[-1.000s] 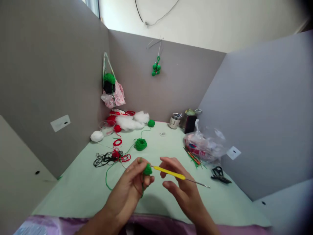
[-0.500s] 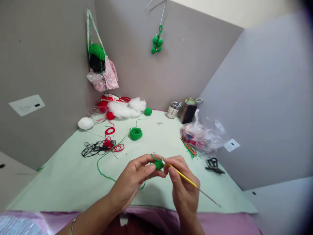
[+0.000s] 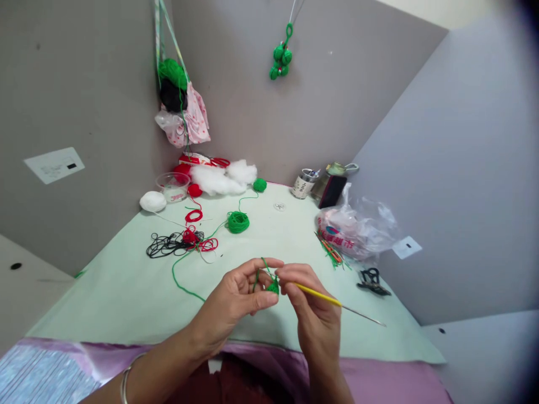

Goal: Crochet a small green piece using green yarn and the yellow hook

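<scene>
My left hand (image 3: 242, 294) pinches a small green crochet piece (image 3: 273, 287) between thumb and fingers, with green yarn (image 3: 185, 286) looped over its raised index finger. In my right hand (image 3: 314, 297) is a crochet hook (image 3: 318, 294) with a yellow grip, held like a pencil. Its thin metal rear end points down to the right. The working tip is at the green piece, mostly hidden by my fingers. The yarn trails left over the table toward a green yarn ball (image 3: 238, 222).
Tangled black yarn (image 3: 168, 245) and red yarn (image 3: 193, 216) lie at the left, near white stuffing (image 3: 217, 180) and a clear tub (image 3: 173, 188). To the right are a plastic bag (image 3: 357, 227), a black claw clip (image 3: 373, 281), orange-handled snips (image 3: 332, 251), a can (image 3: 304, 184) and a phone (image 3: 332, 191).
The view has tilted down a little. My left index finger has lifted and straightened with yarn over it, and the hook's tip has drawn back toward my right fingers.
</scene>
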A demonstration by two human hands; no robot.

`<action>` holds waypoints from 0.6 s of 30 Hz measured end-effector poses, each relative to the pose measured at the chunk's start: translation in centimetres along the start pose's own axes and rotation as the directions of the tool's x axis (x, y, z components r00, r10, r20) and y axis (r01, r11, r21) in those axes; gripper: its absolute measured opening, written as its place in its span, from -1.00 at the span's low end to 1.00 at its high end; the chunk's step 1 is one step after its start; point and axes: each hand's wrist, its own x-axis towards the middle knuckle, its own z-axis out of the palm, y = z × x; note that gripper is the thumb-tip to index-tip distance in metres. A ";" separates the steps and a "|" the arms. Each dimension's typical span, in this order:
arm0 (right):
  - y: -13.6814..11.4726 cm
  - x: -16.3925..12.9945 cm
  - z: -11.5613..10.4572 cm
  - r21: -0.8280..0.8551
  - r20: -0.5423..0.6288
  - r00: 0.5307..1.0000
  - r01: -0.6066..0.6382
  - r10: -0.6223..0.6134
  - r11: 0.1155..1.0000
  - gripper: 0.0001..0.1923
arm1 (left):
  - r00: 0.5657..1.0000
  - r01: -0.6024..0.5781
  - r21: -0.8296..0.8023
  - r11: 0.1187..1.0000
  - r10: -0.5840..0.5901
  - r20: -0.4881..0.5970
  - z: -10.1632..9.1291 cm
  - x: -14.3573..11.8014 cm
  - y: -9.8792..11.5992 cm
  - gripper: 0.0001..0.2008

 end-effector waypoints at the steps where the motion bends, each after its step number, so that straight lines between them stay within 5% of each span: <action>1: 0.1 -0.1 0.0 0.019 0.004 1.000 -0.001 0.001 1.000 -0.84 | 1.000 -0.004 -0.002 1.000 0.004 0.006 0.0 0.0 0.0 -0.60; 10: 0.6 0.0 0.0 0.239 -0.087 0.982 -0.143 0.168 0.960 -0.72 | 0.994 -0.053 0.047 0.997 0.057 -0.092 0.1 -0.1 0.3 -0.73; 18: -0.1 -0.4 -0.2 0.044 -0.025 0.996 -0.079 0.080 0.996 -0.73 | 0.987 -0.081 0.163 0.983 0.101 -0.121 -0.2 -0.4 0.4 -0.76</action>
